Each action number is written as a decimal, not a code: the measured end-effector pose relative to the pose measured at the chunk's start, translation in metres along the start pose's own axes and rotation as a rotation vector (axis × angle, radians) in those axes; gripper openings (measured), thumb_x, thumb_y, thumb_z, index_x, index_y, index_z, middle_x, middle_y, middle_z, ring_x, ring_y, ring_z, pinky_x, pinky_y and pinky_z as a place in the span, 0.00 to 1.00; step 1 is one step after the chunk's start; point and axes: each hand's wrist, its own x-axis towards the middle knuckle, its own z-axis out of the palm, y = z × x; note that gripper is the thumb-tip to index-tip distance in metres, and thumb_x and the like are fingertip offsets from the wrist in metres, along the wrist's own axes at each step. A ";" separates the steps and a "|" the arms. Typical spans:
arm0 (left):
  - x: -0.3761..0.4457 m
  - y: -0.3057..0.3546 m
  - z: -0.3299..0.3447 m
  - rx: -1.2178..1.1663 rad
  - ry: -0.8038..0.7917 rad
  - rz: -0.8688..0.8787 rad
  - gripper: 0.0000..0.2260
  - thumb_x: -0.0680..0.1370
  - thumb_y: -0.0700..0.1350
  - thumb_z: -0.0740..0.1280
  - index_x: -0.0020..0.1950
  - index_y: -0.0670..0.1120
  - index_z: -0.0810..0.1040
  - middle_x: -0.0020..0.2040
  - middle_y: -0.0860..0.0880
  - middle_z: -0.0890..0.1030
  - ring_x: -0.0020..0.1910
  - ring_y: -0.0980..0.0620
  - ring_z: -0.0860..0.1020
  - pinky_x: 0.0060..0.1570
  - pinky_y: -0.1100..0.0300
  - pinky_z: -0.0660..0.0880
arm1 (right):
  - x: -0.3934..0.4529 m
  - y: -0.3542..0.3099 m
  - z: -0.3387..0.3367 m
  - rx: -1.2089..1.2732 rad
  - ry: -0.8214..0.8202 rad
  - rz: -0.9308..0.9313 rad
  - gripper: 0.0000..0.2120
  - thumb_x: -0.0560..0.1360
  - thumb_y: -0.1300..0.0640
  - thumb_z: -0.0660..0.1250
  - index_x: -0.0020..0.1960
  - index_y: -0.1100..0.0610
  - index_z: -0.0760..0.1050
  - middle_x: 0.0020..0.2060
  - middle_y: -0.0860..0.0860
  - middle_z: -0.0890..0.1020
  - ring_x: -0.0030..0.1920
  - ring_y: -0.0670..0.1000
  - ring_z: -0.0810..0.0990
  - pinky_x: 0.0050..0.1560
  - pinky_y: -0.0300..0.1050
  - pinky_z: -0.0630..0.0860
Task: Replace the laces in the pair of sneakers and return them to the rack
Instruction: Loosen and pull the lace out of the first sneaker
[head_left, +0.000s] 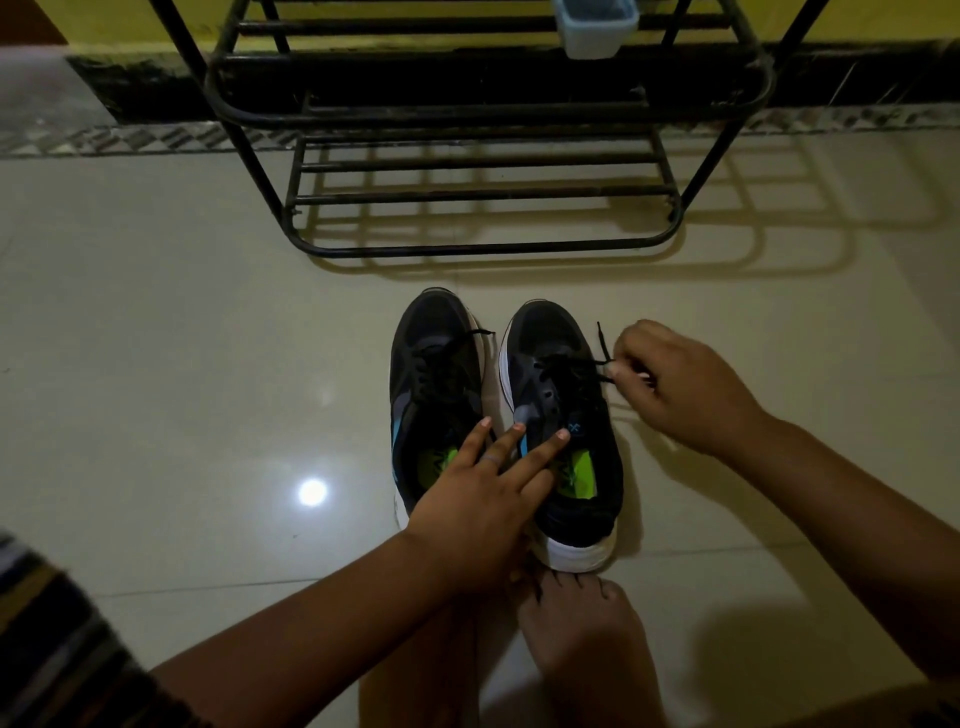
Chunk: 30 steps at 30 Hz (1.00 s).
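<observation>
While both sneakers stand side by side on the tiled floor (182, 312) in front of the black rack (483, 197), right hand (680, 387) pinches the black lace (602, 358) of the right sneaker (558, 415). Left hand (483, 499), fingers straight and spread, presses across both collars; left sneaker (431, 384) laced.

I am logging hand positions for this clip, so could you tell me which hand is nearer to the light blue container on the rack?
Right. The right hand pinches a lace beside the right sneaker, roughly below the light blue container. The left hand lies lower and further left, across both sneakers.
</observation>
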 end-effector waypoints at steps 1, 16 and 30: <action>0.000 0.000 -0.001 -0.005 0.008 -0.001 0.30 0.76 0.57 0.62 0.74 0.48 0.55 0.78 0.49 0.39 0.76 0.40 0.45 0.67 0.44 0.32 | -0.002 0.001 0.007 -0.037 -0.093 0.009 0.08 0.77 0.49 0.57 0.48 0.53 0.70 0.43 0.50 0.74 0.39 0.52 0.74 0.37 0.46 0.71; -0.002 0.001 -0.001 -0.033 0.013 -0.008 0.26 0.77 0.55 0.61 0.72 0.48 0.57 0.78 0.49 0.40 0.76 0.40 0.46 0.68 0.44 0.33 | -0.021 0.010 0.014 0.441 0.097 0.455 0.24 0.76 0.61 0.65 0.25 0.53 0.59 0.17 0.45 0.61 0.21 0.43 0.61 0.25 0.34 0.57; -0.002 0.000 0.000 0.007 0.046 0.005 0.26 0.76 0.56 0.61 0.71 0.47 0.61 0.78 0.47 0.46 0.75 0.38 0.52 0.67 0.44 0.34 | -0.003 -0.033 0.021 0.110 -0.148 0.210 0.16 0.72 0.54 0.70 0.59 0.52 0.74 0.52 0.49 0.76 0.45 0.44 0.74 0.46 0.42 0.72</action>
